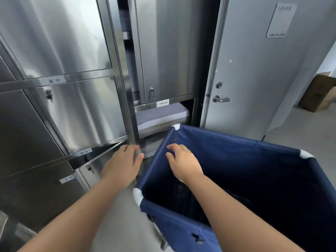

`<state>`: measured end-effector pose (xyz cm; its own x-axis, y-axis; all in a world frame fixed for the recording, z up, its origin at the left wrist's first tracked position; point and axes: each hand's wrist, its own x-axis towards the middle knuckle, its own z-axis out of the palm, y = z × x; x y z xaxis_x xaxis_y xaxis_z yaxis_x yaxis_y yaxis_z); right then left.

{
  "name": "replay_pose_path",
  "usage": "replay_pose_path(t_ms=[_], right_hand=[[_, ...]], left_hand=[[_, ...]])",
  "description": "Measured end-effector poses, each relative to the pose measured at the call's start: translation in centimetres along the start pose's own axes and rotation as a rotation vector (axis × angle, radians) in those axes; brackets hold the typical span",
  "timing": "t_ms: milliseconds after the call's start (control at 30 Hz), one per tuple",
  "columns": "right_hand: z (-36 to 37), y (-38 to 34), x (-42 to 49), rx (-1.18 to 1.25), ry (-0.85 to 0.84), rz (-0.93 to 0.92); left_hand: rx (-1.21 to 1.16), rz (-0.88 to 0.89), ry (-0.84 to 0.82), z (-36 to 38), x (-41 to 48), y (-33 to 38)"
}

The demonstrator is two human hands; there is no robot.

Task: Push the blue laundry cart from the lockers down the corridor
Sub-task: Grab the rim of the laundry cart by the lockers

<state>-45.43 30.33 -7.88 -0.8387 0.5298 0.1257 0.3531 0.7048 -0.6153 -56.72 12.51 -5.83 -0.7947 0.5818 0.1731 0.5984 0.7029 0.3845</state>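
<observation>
Both bare forearms reach forward from the bottom edge toward the lockers and the cart. Over the near-left rim of the blue fabric laundry cart with white corner caps (pixel 236 153), the right hand (pixel 181 162) hovers palm down, fingers loosely curled and spread, gripping nothing; whether the fingertips touch the fabric rim cannot be told. To its left, the left hand (pixel 123 164) is open and flat, fingers together, its fingertips at the vertical steel post of the stainless-steel locker bank (pixel 72 106); it holds nothing.

That cart stands on the pale grey floor (pixel 118 224) just beside the lockers, its far-left corner close under an open locker compartment. Its dark inside looks empty as far as can be seen, and a metal frame leg shows under the near corner.

Inside the open compartment lies a stack of folded white linen (pixel 161 113), below a shut locker door with a small key lock. Small white labels sit on the locker rails; their print is too blurred to read. Right of the lockers is a light grey door with a lever handle (pixel 254 70), and beyond it, well apart, a brown cardboard box (pixel 320 93) stands on the floor.
</observation>
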Motion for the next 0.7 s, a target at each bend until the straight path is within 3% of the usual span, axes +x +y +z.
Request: replay_pose_path(t_ms=[333,700], right_hand=[[0.6,1.9,9.9,-0.072,0.018,0.096],[4.0,2.9,14.4,-0.099,0.132,0.299]], left_hand=[[0.047,0.178,-0.067,4.1,11.9,0.8],[-0.012,0.439,-0.204,8.8,21.9,-1.4]])
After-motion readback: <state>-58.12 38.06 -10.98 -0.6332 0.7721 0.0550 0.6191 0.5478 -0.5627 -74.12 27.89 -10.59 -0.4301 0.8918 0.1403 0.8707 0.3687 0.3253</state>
